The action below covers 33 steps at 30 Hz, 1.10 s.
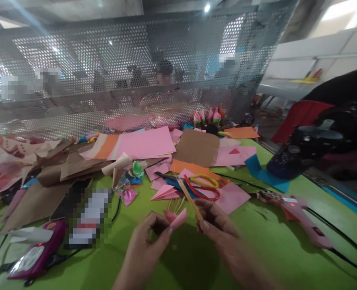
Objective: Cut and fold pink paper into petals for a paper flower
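Note:
My left hand (149, 237) is closed in a pinch on a small folded pink paper piece (176, 218) low in the middle of the view. My right hand (219, 225) is closed around a thin tan wooden stick (188, 197) that slants up and to the left from its fingers. The two hands are close together above the green table (271, 245). Just beyond them lie scissors with red and yellow handles (204, 186) on pink paper.
Pink, orange and brown paper sheets (148, 145) cover the far half of the table. A pink glue gun (299, 215) with a black cord lies at the right, another pink device (36, 253) at the lower left. A perforated metal screen (130, 72) stands behind.

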Available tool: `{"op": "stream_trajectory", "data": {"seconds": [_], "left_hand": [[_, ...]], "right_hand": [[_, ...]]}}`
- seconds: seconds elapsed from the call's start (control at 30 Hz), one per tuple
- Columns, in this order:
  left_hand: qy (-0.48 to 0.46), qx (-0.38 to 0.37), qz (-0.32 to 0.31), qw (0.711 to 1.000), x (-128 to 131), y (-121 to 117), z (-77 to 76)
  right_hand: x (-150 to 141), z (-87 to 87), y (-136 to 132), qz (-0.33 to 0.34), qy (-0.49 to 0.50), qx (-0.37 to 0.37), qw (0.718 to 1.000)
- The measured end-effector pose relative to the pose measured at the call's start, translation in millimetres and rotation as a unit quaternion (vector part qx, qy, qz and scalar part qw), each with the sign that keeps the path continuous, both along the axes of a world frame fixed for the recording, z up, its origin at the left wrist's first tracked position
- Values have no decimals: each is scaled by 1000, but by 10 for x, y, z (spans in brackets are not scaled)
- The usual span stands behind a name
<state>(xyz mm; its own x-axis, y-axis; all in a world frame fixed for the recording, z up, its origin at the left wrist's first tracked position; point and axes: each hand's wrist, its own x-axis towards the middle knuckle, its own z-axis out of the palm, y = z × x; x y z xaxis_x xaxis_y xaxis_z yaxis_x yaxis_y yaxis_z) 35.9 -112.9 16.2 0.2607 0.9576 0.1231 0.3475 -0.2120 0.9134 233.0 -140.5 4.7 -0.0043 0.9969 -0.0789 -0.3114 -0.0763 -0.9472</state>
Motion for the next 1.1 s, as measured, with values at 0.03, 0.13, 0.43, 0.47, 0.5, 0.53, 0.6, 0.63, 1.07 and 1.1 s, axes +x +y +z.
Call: {"op": "stream_trajectory", "data": {"seconds": [0.03, 0.13, 0.43, 0.47, 0.5, 0.53, 0.6, 0.63, 1.07, 1.1], "left_hand": [[18, 15, -4, 1000, 36, -19, -15], [88, 70, -12, 994, 101, -60, -36], [-99, -12, 73, 992, -40, -38, -99], [-134, -37, 78, 987, -42, -33, -118], [-168, -64, 62, 982, -33, -32, -134], [-197, -89, 27, 976, -13, -34, -147], [-229, -129, -64, 963, 50, -39, -157], [-233, -142, -101, 957, 88, -39, -153], [-232, -112, -124, 958, 287, 39, 7], [-239, -111, -128, 956, 268, 53, 35]], "right_hand": [[-8, 21, -6, 23, 2, -2, 1000], [-28, 64, -21, 61, -13, -11, 998], [-13, -37, 22, -59, 99, -65, 991], [-8, -39, 31, -71, 126, -74, 987], [-4, -36, 38, -77, 149, -86, 982], [-1, -27, 44, -79, 167, -98, 978], [0, 1, 48, -76, 185, -120, 972], [0, 15, 48, -73, 190, -130, 970], [-10, 33, 44, -47, 168, -166, 971], [-13, 36, 49, -47, 166, -163, 972]]}}
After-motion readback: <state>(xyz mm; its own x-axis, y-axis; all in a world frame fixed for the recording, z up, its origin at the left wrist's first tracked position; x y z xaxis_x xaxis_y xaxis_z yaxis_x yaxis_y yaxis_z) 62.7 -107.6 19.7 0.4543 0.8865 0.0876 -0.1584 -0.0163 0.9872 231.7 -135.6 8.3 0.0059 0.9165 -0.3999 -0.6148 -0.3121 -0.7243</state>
